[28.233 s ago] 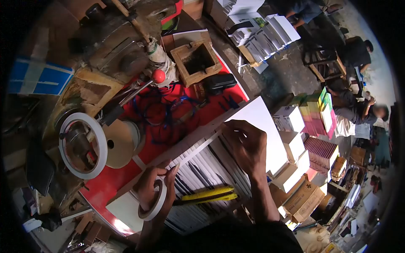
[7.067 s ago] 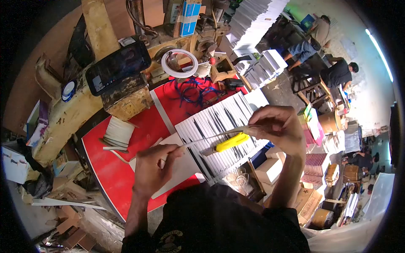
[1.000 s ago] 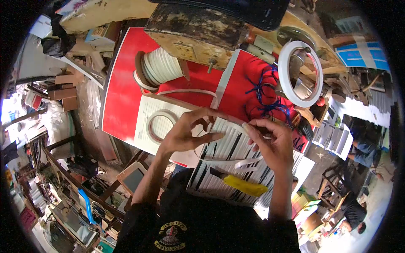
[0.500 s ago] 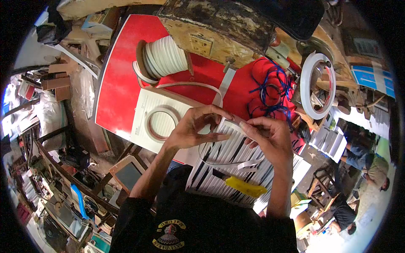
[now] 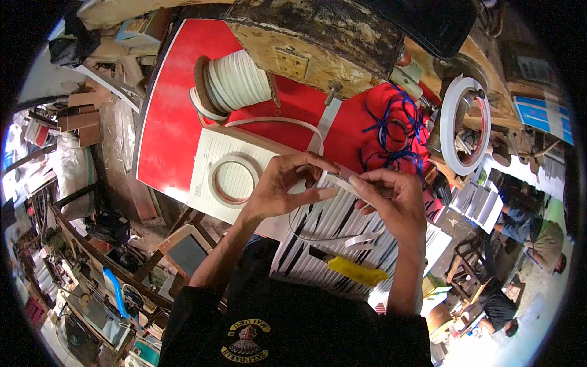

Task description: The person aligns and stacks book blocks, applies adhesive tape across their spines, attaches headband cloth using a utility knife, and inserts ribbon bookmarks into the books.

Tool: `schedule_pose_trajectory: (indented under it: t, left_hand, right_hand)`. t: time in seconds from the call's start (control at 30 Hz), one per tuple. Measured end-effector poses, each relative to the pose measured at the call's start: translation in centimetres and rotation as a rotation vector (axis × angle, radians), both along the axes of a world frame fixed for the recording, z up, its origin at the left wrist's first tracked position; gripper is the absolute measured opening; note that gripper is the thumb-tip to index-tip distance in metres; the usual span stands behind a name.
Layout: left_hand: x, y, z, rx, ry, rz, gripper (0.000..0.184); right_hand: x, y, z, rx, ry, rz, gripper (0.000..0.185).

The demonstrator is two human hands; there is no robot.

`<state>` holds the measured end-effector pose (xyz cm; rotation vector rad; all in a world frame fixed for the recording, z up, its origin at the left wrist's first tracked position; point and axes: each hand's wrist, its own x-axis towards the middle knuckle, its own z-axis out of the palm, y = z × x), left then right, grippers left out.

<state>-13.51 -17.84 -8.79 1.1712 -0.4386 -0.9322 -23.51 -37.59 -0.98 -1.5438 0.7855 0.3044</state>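
A narrow white strip [image 5: 340,181] spans the short gap between my two hands. My right hand [image 5: 394,194] pinches one end of it between thumb and fingers. At the other end, my left hand [image 5: 290,185] has curled fingers on the strip, its thumb stretched out below. The exact grip of the left fingertips is partly hidden. Beneath both hands lies a stack of white strips with dark lines [image 5: 318,229]. A yellow-handled cutter knife [image 5: 358,271] rests on that stack, near a loose curved strip [image 5: 362,238].
A spool of white band [image 5: 238,82] stands on the red board [image 5: 165,122]. A tape roll [image 5: 213,183] lies on lined paper [image 5: 205,150]. Blue cord [image 5: 394,128] sits right of centre, beside a large white ring [image 5: 449,128]. A wooden block [image 5: 306,43] borders the back. Other people [image 5: 501,306] are at right.
Both hands stay nearly in place on the strip, with only slight finger movement. The view has shifted a little.
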Motion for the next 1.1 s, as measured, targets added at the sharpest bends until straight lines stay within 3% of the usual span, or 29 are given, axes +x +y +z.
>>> schedule_pose_trajectory:
  t: [0.2,0.33,0.4,0.53,1.1]
  left_hand:
    - [-0.1,-0.7,0.1,0.035,-0.012,0.098,0.016]
    - [0.4,-0.8,1.2,0.085,-0.148,0.094,0.017]
    - [0.9,-0.8,1.8,0.187,-0.274,0.038,0.017]
    - [0.8,-0.9,1.2,0.097,-0.161,0.057,0.015]
    - [0.3,-0.9,0.6,0.095,-0.208,0.103,0.020]
  right_hand:
    - [-0.3,0.2,0.1,-0.023,-0.013,-0.005,0.019]
    - [-1.6,1.6,1.0,-0.268,-0.054,0.055,0.016]
    - [-2.4,2.4,1.8,-0.518,-0.184,0.041,0.014]
    - [-2.6,2.7,2.7,-0.605,-0.173,0.002,0.014]
    - [-2.3,1.6,1.2,-0.576,-0.216,0.037,0.014]
